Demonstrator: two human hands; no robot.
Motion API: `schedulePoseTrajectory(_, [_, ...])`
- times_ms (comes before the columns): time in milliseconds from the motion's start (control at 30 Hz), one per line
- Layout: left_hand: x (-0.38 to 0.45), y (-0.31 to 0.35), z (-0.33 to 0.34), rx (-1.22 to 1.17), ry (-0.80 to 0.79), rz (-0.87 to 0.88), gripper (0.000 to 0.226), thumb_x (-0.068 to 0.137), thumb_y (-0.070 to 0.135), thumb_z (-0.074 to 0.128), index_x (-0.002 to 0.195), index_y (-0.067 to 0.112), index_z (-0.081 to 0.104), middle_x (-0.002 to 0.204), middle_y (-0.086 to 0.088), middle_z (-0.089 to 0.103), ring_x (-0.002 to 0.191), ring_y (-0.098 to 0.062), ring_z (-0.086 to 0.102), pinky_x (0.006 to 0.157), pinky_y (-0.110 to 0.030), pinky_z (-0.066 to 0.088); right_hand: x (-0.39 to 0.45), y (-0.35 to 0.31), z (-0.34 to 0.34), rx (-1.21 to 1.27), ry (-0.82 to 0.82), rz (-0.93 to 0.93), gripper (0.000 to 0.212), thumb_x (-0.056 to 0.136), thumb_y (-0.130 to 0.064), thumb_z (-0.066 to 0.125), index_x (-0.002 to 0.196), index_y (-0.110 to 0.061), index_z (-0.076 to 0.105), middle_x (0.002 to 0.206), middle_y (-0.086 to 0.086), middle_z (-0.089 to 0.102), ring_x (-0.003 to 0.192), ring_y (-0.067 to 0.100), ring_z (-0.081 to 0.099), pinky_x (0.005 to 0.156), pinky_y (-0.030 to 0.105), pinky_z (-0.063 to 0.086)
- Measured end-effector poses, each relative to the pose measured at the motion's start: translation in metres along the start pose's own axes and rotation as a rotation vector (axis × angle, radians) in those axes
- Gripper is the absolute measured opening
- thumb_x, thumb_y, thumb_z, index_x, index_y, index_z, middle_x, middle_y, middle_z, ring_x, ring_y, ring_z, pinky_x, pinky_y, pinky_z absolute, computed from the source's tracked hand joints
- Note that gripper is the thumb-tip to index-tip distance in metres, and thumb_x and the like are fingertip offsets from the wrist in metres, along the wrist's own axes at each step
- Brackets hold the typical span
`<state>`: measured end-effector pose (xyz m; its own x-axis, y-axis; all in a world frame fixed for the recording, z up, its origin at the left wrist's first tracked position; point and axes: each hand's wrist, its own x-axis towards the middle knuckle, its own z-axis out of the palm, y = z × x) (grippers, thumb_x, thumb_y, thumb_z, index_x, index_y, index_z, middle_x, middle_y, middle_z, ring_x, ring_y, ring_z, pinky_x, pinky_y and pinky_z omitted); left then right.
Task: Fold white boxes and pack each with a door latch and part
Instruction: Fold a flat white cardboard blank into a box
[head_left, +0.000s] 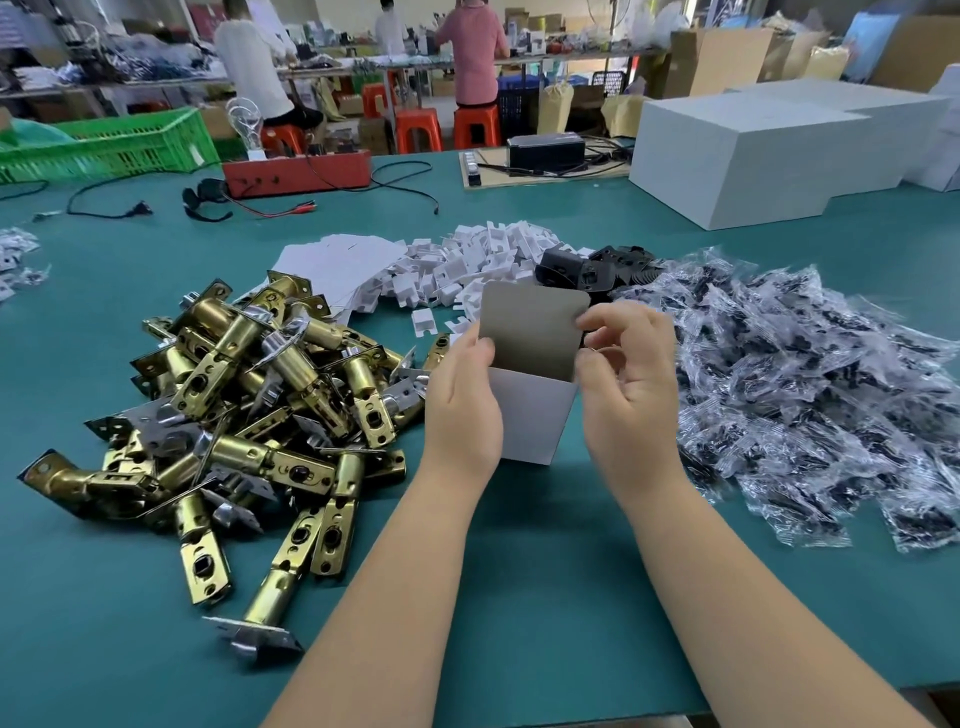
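**Box erection at the bench: risks and grip**

Risks first. I judge the likeliest fault to be a creased or torn lid flap: it stands upright and unsupported above the white box, and a hard pull at its right edge could buckle it off the score line. A second risk, as I read it, is the box body collapsing back flat, since the walls are thin card and both hands squeeze from opposite sides. A third is loading before the bottom is secure; the underside is hidden from me, so I cannot tell whether it is tucked.

Grip. My left hand wraps the left wall of the box, fingers curled behind it and thumb lying on the front near the flap's lower corner. My right hand has its fingers bent, the fingertips pinching the flap's right edge near the top corner.

Position. The box is held upright just above the green table, between the heap of brass door latches on the left and the bagged parts on the right, with flat box blanks and small white inserts beyond
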<state>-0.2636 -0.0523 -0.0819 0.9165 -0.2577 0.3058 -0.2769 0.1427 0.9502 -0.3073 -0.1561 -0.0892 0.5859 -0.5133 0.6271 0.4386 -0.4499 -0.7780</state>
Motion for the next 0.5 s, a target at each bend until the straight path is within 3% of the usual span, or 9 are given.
schedulePoseTrajectory(133, [-0.0008, -0.0019, 0.0000, -0.073, -0.059, -0.012, 0.037, 0.096, 0.008, 0.030, 0.103, 0.014, 0.066, 0.087, 0.018, 0.070, 0.086, 0.004, 0.060, 0.077, -0.010, 0.044, 0.0013, 0.0032, -0.0025, -0.069, -0.082, -0.094, 0.044, 0.086, 0.004, 0.038, 0.116, -0.022, 0.056, 0.107, -0.013, 0.051, 0.093, -0.008, 0.048, 0.081, 0.008, 0.037])
schedulePoseTrajectory(233, [-0.0005, 0.0008, -0.0005, -0.100, -0.045, -0.033, 0.038, 0.095, 0.012, 0.031, 0.116, 0.014, 0.063, 0.102, 0.017, 0.071, 0.099, 0.003, 0.061, 0.085, -0.014, 0.047, -0.0011, 0.0062, -0.0019, -0.050, -0.148, -0.004, 0.045, 0.090, -0.006, 0.034, 0.129, -0.020, 0.053, 0.093, -0.025, 0.054, 0.077, -0.008, 0.052, 0.072, 0.006, 0.036])
schedulePoseTrajectory(300, [-0.0001, 0.0013, -0.0011, -0.109, -0.050, -0.065, 0.052, 0.085, 0.021, 0.033, 0.131, 0.013, 0.056, 0.128, -0.001, 0.063, 0.121, -0.011, 0.054, 0.105, -0.032, 0.043, -0.0001, 0.0065, -0.0015, -0.032, -0.153, 0.071, 0.046, 0.090, -0.012, 0.034, 0.130, -0.025, 0.051, 0.082, -0.028, 0.052, 0.074, -0.006, 0.050, 0.071, 0.009, 0.034])
schedulePoseTrajectory(367, [0.0000, 0.0011, -0.0017, -0.114, -0.051, -0.082, 0.061, 0.080, 0.024, 0.033, 0.139, 0.020, 0.048, 0.140, -0.007, 0.053, 0.132, -0.017, 0.047, 0.112, -0.042, 0.036, 0.0016, 0.0065, -0.0015, -0.059, -0.121, 0.089, 0.044, 0.090, -0.016, 0.035, 0.128, -0.023, 0.054, 0.097, -0.022, 0.050, 0.091, -0.003, 0.048, 0.085, 0.016, 0.036])
schedulePoseTrajectory(433, [0.0005, -0.0005, -0.0014, -0.095, -0.057, -0.042, 0.058, 0.081, 0.025, 0.032, 0.137, 0.038, 0.041, 0.146, 0.005, 0.045, 0.136, -0.006, 0.040, 0.116, -0.035, 0.031, 0.0024, 0.0065, -0.0016, -0.175, -0.111, 0.080, 0.043, 0.090, -0.022, 0.037, 0.126, -0.012, 0.060, 0.113, -0.008, 0.045, 0.108, 0.005, 0.041, 0.099, 0.015, 0.029])
schedulePoseTrajectory(500, [0.0020, -0.0024, -0.0012, -0.015, -0.061, 0.024, 0.052, 0.083, 0.024, 0.030, 0.130, 0.045, 0.042, 0.139, 0.024, 0.043, 0.130, 0.015, 0.033, 0.110, -0.011, 0.026, 0.0024, 0.0065, -0.0017, -0.304, -0.150, 0.058, 0.045, 0.090, -0.030, 0.039, 0.122, -0.009, 0.064, 0.122, -0.004, 0.042, 0.118, 0.009, 0.034, 0.103, 0.011, 0.020])
